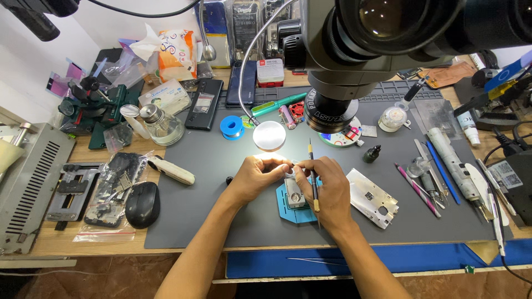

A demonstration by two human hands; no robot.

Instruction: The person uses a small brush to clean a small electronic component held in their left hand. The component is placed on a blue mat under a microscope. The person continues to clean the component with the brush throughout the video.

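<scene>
Two hands, left hand and right hand with scalpel, over blue fixture.

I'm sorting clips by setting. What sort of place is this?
Likely an electronics repair bench: a microscope over a grey work mat, scattered hand tools, and phones behind.

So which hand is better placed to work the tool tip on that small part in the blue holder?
Probably the right hand: it already grips the thin tool over the blue holder. The left hand pinches the small part beside it.
</scene>
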